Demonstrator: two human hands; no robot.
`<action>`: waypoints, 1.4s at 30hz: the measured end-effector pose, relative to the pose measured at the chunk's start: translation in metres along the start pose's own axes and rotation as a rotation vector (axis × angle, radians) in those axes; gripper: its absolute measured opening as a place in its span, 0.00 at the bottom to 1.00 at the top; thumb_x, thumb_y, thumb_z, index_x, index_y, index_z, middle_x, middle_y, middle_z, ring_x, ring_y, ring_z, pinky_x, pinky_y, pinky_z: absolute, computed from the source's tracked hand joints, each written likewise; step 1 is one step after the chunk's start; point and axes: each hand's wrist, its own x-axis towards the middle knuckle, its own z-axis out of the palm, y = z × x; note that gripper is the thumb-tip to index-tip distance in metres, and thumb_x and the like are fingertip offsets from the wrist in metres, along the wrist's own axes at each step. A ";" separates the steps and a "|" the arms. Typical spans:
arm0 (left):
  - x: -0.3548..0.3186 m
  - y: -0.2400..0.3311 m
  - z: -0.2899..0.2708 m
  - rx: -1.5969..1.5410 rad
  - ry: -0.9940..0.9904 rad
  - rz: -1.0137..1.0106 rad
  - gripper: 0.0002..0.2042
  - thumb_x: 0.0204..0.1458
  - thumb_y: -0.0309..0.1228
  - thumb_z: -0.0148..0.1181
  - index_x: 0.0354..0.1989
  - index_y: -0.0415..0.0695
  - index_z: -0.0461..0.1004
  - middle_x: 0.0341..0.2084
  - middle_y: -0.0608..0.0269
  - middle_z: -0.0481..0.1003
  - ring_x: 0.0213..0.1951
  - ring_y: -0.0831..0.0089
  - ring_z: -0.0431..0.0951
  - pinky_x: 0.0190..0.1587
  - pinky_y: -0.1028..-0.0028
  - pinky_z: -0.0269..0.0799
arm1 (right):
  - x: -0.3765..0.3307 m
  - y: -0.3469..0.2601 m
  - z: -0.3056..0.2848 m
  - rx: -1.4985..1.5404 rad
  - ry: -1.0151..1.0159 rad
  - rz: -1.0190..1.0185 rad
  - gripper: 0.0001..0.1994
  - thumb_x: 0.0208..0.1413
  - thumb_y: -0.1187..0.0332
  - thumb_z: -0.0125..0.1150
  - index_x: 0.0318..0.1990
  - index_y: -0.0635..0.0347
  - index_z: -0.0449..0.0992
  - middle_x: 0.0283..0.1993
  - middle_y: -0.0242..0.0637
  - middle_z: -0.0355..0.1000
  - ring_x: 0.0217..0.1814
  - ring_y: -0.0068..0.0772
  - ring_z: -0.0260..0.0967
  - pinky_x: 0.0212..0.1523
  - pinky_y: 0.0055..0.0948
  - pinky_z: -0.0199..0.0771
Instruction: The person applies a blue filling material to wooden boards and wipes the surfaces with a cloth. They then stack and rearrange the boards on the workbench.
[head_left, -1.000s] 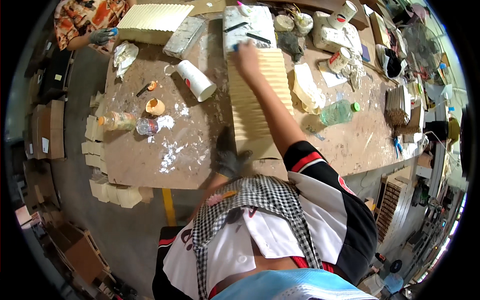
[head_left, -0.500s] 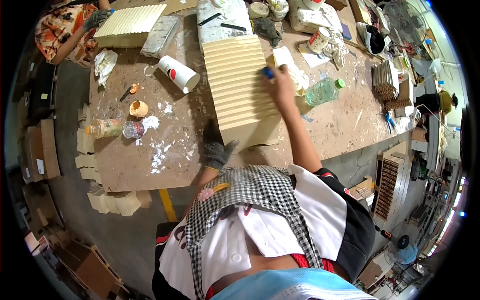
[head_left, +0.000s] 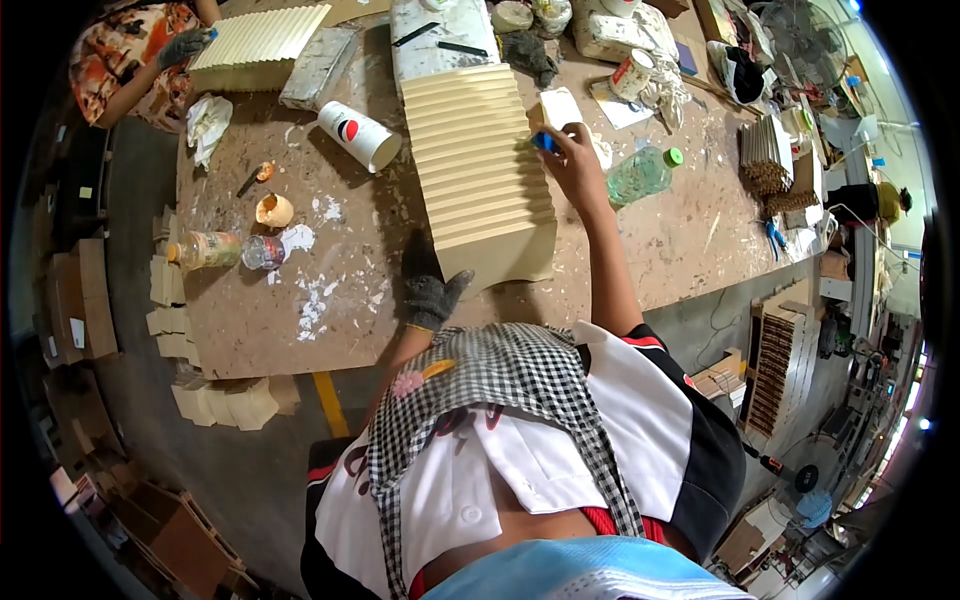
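Observation:
A long cream-coloured block with a ridged top (head_left: pixel 480 165) lies before me on the worktable. My bare right hand (head_left: pixel 577 168) is beside its right edge, fingers closed on a small blue object (head_left: pixel 544 141); its exact kind is too small to make out. At the block's near left corner is my left hand (head_left: pixel 436 298) in a dark grey glove, its thumb apart from the fingers and touching the corner. The block's far end meets a paint-smeared white slab (head_left: pixel 440 60) bearing two black strips. A clear bottle with a green cap (head_left: pixel 640 175) lies right of my right hand.
The brown worktable (head_left: pixel 350 250) is spattered with white. On the left lie a white paper cup (head_left: pixel 358 137), an orange-rimmed cup (head_left: pixel 274 210) and two bottles (head_left: pixel 208 250). Across the far left corner, a co-worker's gloved hand (head_left: pixel 186 46) touches another ridged block (head_left: pixel 260 45).
My right hand has moved slightly right with the blue object, off the ridges to beside the block's edge. My gloved left hand stays at the near corner.

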 end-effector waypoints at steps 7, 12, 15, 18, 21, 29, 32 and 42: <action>0.005 -0.001 -0.002 0.006 -0.024 0.014 0.52 0.48 0.62 0.61 0.71 0.33 0.51 0.66 0.33 0.56 0.68 0.37 0.55 0.70 0.48 0.50 | 0.004 -0.015 0.027 -0.152 0.139 0.061 0.19 0.54 0.69 0.68 0.55 0.53 0.77 0.43 0.46 0.68 0.37 0.47 0.72 0.39 0.40 0.76; 0.000 -0.004 0.003 0.052 0.005 -0.010 0.53 0.46 0.62 0.63 0.71 0.34 0.51 0.67 0.34 0.55 0.68 0.38 0.55 0.70 0.49 0.50 | 0.004 -0.083 0.108 -0.083 -0.016 -0.079 0.19 0.55 0.68 0.65 0.55 0.54 0.75 0.41 0.49 0.66 0.37 0.55 0.71 0.36 0.46 0.73; -0.002 -0.005 0.006 0.070 0.008 -0.012 0.54 0.44 0.62 0.65 0.71 0.35 0.50 0.68 0.36 0.54 0.68 0.40 0.55 0.70 0.50 0.49 | 0.013 -0.110 0.155 0.008 -0.098 -0.272 0.21 0.53 0.70 0.64 0.56 0.56 0.73 0.41 0.51 0.64 0.39 0.54 0.68 0.40 0.45 0.72; 0.002 -0.003 0.002 0.057 -0.003 -0.016 0.54 0.44 0.62 0.65 0.71 0.35 0.50 0.68 0.36 0.54 0.68 0.40 0.55 0.70 0.51 0.50 | 0.026 -0.111 0.162 0.054 -0.051 -0.357 0.21 0.53 0.69 0.64 0.56 0.55 0.74 0.42 0.51 0.64 0.40 0.55 0.69 0.41 0.46 0.73; 0.003 0.003 -0.004 0.011 0.003 -0.040 0.52 0.47 0.63 0.61 0.71 0.34 0.51 0.67 0.34 0.55 0.68 0.39 0.55 0.69 0.49 0.50 | 0.030 -0.098 0.138 0.015 -0.054 -0.239 0.20 0.53 0.68 0.65 0.56 0.52 0.75 0.43 0.52 0.66 0.39 0.56 0.70 0.41 0.47 0.74; 0.003 -0.002 -0.006 0.010 0.028 -0.034 0.51 0.49 0.65 0.57 0.70 0.34 0.53 0.66 0.34 0.57 0.67 0.37 0.56 0.69 0.48 0.51 | 0.031 -0.009 0.023 -0.206 0.175 0.134 0.18 0.56 0.65 0.65 0.54 0.56 0.74 0.48 0.53 0.68 0.43 0.58 0.72 0.44 0.48 0.76; 0.003 0.000 -0.007 0.009 0.032 -0.028 0.51 0.49 0.65 0.57 0.70 0.34 0.53 0.66 0.34 0.57 0.67 0.37 0.56 0.69 0.47 0.51 | 0.035 -0.028 0.050 -0.212 0.102 0.171 0.19 0.56 0.65 0.64 0.54 0.58 0.74 0.48 0.54 0.67 0.44 0.58 0.72 0.44 0.48 0.76; 0.009 0.004 -0.004 -0.018 0.035 0.017 0.48 0.51 0.65 0.54 0.68 0.35 0.57 0.65 0.34 0.59 0.66 0.36 0.58 0.68 0.46 0.52 | 0.049 -0.115 0.167 0.005 -0.012 -0.276 0.17 0.56 0.67 0.61 0.53 0.57 0.73 0.41 0.54 0.66 0.39 0.59 0.70 0.38 0.50 0.73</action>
